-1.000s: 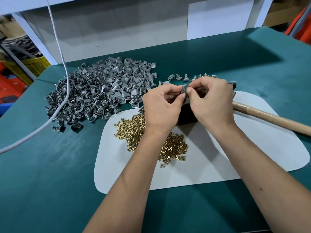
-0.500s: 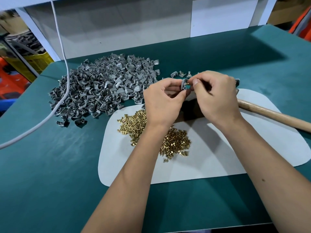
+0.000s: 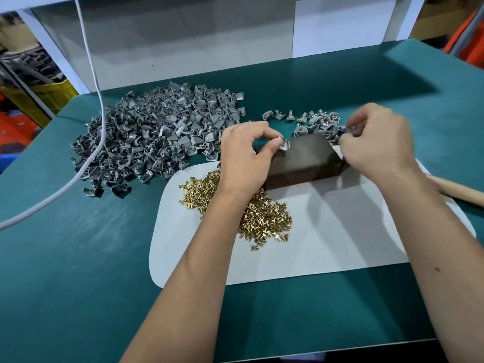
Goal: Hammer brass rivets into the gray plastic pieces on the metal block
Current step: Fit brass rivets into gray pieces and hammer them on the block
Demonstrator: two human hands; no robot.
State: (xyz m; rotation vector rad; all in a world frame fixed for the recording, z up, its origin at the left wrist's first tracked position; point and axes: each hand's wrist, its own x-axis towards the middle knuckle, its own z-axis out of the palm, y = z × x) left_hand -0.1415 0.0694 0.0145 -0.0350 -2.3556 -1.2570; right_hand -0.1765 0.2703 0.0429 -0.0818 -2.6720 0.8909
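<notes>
A dark metal block [image 3: 301, 158] stands on the white mat [image 3: 327, 244]. My left hand [image 3: 243, 158] pinches a gray plastic piece [image 3: 285, 148] and holds it on the block's top left corner, with a brass rivet [image 3: 280, 139] showing at my fingertips. My right hand [image 3: 379, 142] is blurred at the block's right end, its fingers curled over a dark part there. The hammer's wooden handle [image 3: 461, 192] runs out from under that wrist. Whether the right hand grips the hammer is unclear. Loose brass rivets [image 3: 264, 218] lie heaped on the mat under my left forearm.
A large heap of gray plastic pieces [image 3: 157, 137] covers the green table at the left. A smaller group of gray pieces with brass in them [image 3: 314, 121] lies behind the block. A white cable [image 3: 97, 74] hangs across the left heap. A wall panel closes the back.
My hands, together above the block a second ago, have parted. The left lowered the gray piece onto the block; the right swung to the block's right end, uncovering the block.
</notes>
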